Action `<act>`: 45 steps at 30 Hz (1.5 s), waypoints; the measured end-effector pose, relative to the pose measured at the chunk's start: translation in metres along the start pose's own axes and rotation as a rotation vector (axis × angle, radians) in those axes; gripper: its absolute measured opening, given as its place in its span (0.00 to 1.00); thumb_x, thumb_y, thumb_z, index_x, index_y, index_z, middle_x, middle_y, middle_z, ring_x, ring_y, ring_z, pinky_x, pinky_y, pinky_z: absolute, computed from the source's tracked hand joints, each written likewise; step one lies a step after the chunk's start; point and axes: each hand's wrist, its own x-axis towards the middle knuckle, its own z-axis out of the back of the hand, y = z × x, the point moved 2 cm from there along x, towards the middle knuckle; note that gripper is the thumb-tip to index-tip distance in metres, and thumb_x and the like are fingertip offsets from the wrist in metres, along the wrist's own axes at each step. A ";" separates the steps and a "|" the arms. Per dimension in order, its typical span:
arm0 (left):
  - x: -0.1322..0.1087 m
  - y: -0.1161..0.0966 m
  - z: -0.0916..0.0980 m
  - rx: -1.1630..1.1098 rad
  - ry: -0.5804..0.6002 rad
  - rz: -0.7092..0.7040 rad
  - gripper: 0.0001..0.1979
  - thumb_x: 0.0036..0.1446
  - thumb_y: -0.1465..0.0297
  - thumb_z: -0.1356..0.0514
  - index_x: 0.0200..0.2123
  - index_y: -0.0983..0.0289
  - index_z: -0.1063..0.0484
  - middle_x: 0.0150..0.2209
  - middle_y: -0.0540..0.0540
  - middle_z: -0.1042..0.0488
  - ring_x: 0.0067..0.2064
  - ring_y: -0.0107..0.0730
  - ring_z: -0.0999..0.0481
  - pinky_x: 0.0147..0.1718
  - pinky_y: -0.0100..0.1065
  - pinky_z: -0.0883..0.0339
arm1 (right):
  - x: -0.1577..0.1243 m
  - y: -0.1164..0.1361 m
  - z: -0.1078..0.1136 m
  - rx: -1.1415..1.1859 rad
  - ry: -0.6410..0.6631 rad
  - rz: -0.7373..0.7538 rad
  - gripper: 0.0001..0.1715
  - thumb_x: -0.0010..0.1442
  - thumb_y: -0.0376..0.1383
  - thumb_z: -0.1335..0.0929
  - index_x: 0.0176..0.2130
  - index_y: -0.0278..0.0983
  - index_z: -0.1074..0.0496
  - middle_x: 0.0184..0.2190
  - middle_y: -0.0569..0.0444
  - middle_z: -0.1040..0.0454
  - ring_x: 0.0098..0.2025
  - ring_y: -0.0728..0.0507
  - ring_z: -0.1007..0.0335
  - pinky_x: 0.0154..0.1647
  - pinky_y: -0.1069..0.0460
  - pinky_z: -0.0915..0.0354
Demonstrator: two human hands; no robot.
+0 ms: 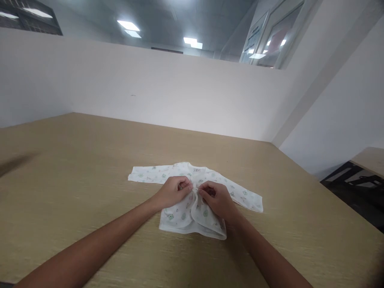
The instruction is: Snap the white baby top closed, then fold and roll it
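Observation:
A small white long-sleeved baby shirt [180,218] with a green and pink print lies spread on the table, its neck pointing away from me and both sleeves stretched out sideways. My left hand [175,192] pinches the left front edge below the collar. Opposite it, my right hand [219,198] pinches the right front edge, the fingertips of both hands a short gap apart. Below the hands the two curved front panels part towards the hem. Any fastener between the fingertips is too small to make out.
The wooden table [90,152] reaches back to a low white wall [180,96] with glass above it. At the right stands another table [369,160] with a dark frame. A blurred dark shape [15,164] shows at the left edge.

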 end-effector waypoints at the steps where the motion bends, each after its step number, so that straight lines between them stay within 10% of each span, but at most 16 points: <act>1: 0.000 0.000 0.000 -0.022 0.055 0.034 0.13 0.62 0.61 0.40 0.34 0.65 0.26 0.30 0.48 0.29 0.32 0.22 0.35 0.32 0.26 0.44 | 0.000 0.003 0.002 -0.014 0.030 -0.012 0.09 0.63 0.39 0.30 0.37 0.36 0.21 0.32 0.54 0.21 0.33 0.46 0.28 0.34 0.52 0.34; 5: 0.001 0.001 0.005 0.044 0.124 0.026 0.16 0.65 0.58 0.43 0.33 0.65 0.28 0.31 0.50 0.29 0.33 0.25 0.34 0.32 0.29 0.43 | 0.000 0.009 0.008 -0.060 0.187 -0.032 0.18 0.68 0.42 0.34 0.30 0.36 0.27 0.27 0.55 0.24 0.29 0.47 0.29 0.32 0.52 0.35; 9: 0.006 0.011 0.016 0.360 -0.088 -0.142 0.20 0.70 0.59 0.52 0.42 0.61 0.23 0.45 0.53 0.23 0.50 0.34 0.27 0.53 0.38 0.36 | 0.005 -0.006 0.016 -0.226 -0.039 0.115 0.21 0.72 0.46 0.39 0.43 0.37 0.23 0.44 0.49 0.21 0.47 0.41 0.25 0.50 0.46 0.30; 13: 0.010 0.040 0.017 0.699 -0.146 -0.043 0.27 0.73 0.55 0.57 0.66 0.59 0.34 0.68 0.57 0.36 0.70 0.45 0.40 0.68 0.55 0.48 | 0.007 -0.036 0.018 -0.603 -0.051 0.102 0.38 0.72 0.50 0.41 0.70 0.31 0.40 0.71 0.40 0.44 0.74 0.33 0.50 0.74 0.35 0.48; 18: 0.014 0.071 0.029 0.836 -0.006 0.031 0.42 0.69 0.41 0.61 0.77 0.58 0.55 0.77 0.54 0.62 0.78 0.51 0.63 0.74 0.60 0.68 | 0.005 -0.053 0.026 -0.853 0.209 -0.145 0.53 0.73 0.60 0.47 0.76 0.23 0.55 0.76 0.39 0.63 0.78 0.35 0.72 0.78 0.37 0.61; 27: 0.017 0.058 0.057 0.779 -0.016 0.017 0.50 0.59 0.33 0.50 0.75 0.53 0.49 0.72 0.61 0.43 0.72 0.59 0.46 0.70 0.62 0.58 | 0.007 -0.036 0.061 -0.711 0.259 -0.177 0.53 0.67 0.64 0.37 0.74 0.33 0.45 0.75 0.44 0.55 0.76 0.30 0.57 0.75 0.37 0.53; 31: 0.019 0.046 0.059 0.685 -0.145 0.079 0.34 0.67 0.42 0.53 0.67 0.52 0.35 0.60 0.59 0.29 0.64 0.51 0.33 0.63 0.58 0.49 | 0.014 -0.039 0.070 -0.527 -0.004 -0.216 0.34 0.70 0.52 0.36 0.65 0.34 0.32 0.62 0.41 0.31 0.62 0.35 0.35 0.64 0.41 0.38; 35: 0.025 0.050 0.061 0.659 -0.204 0.134 0.25 0.66 0.49 0.49 0.52 0.58 0.25 0.55 0.58 0.25 0.61 0.50 0.31 0.62 0.56 0.50 | 0.017 -0.054 0.071 -0.635 -0.215 -0.259 0.25 0.67 0.46 0.33 0.56 0.33 0.26 0.55 0.41 0.29 0.59 0.35 0.36 0.61 0.41 0.40; 45: 0.018 0.023 0.088 0.646 -0.101 0.036 0.17 0.62 0.54 0.47 0.35 0.62 0.41 0.32 0.51 0.31 0.34 0.31 0.34 0.35 0.32 0.47 | 0.017 -0.043 0.088 -0.520 -0.188 -0.131 0.14 0.69 0.44 0.36 0.42 0.35 0.29 0.44 0.49 0.24 0.46 0.40 0.31 0.47 0.48 0.40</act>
